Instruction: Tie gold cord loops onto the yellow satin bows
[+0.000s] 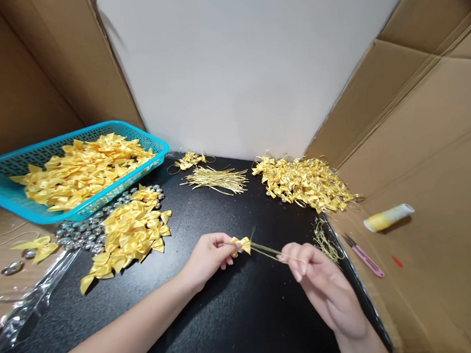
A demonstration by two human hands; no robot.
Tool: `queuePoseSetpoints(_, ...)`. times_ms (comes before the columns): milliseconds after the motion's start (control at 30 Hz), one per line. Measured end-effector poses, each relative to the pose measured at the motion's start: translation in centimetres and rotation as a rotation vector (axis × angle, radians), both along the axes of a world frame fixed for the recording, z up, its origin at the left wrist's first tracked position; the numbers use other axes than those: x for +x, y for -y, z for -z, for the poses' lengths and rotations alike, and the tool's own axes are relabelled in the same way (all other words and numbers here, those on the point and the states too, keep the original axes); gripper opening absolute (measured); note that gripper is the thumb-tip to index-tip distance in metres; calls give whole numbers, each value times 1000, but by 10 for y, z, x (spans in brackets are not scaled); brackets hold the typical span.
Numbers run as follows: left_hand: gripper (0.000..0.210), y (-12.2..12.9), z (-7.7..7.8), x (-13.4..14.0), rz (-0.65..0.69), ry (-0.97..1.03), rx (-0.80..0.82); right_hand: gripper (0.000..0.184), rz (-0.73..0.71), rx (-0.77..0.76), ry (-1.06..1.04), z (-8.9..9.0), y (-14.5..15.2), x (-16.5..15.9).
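Note:
Between the fingertips of my left hand is a yellow satin bow, pinched at one side. A thin gold cord runs from the bow to the right as a stretched double strand. My right hand pinches the far end of that cord between thumb and fingers, somewhat blurred. Left of my left hand lies a heap of loose yellow bows beside silver beads. Beyond my hands lies a bundle of cut gold cords.
A turquoise basket full of yellow bows stands at the back left. Bows with cords are piled at the back right. Cord scraps, pink-handled snips and a yellow-white tube lie rightward. Cardboard walls flank the black table.

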State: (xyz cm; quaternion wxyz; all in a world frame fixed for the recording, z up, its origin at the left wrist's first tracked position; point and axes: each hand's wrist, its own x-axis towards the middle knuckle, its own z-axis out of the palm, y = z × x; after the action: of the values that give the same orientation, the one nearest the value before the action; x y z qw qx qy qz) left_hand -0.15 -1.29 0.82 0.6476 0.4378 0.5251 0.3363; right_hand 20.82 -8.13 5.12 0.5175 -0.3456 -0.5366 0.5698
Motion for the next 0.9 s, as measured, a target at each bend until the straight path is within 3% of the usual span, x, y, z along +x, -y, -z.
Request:
queuePoseSetpoints(200,27,-3,1,-2,-65,10,40,14,225,111,-55,-7,5,25)
queuePoseSetpoints(367,31,-11,0,-2,-93,78,68,14,329,195,-55,-18,6,31)
queuePoseSetpoints(633,33,-31,-1,3,-60,230,-40,13,194,157,-240,-24,13,22)
queuePoseSetpoints(900,29,-54,2,17,19,258,-87,14,84,-48,-375,-13,16,17)
